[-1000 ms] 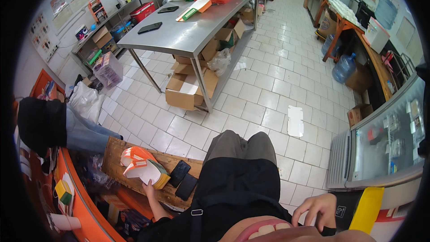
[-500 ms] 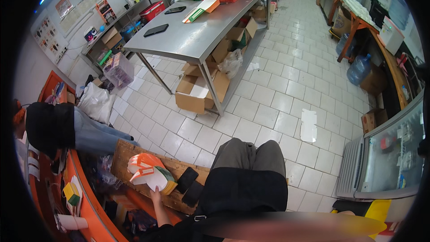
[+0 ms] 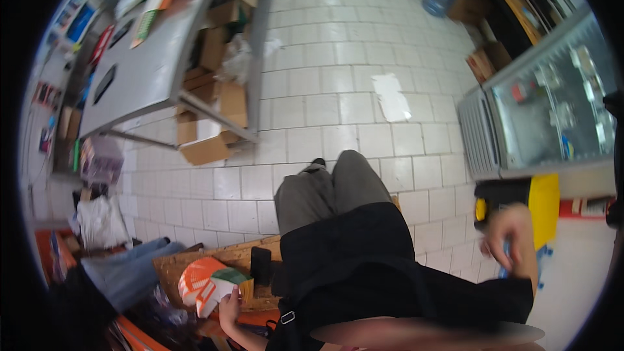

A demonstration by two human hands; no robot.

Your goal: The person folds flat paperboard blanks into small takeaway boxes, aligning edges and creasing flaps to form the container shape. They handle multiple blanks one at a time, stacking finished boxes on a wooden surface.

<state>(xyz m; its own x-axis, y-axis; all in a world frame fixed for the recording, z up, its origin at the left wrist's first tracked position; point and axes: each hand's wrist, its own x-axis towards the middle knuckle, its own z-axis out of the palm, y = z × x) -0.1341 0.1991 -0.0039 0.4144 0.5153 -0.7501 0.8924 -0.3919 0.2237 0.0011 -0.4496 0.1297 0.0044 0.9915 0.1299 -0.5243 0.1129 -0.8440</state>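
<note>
On the wooden bench to my left lies a fanned stack of flat paper cartons (image 3: 198, 279), orange, white and green. My left hand (image 3: 230, 305) is at the near edge of the stack, its fingers closed on a white carton there. Right beside the stack, a black phone (image 3: 260, 266) rests on the bench (image 3: 170, 261), with another dark object partly hidden by my clothes. My right hand (image 3: 510, 237) is raised at the right, in front of a black and yellow bin (image 3: 545, 211). Its fingers look bent but are blurred, and I cannot make out anything in them.
A steel table (image 3: 146, 68) with phones and a carton stands ahead left, open cardboard boxes (image 3: 207, 149) beneath it. A glass-door fridge (image 3: 552, 104) is at the right. Another person's jeans-clad legs (image 3: 133, 273) are at the left, near a white bag (image 3: 103, 222).
The view has swung right and down, so the table sits farther left. My right hand has come into view at the right. My left hand stays at the carton stack.
</note>
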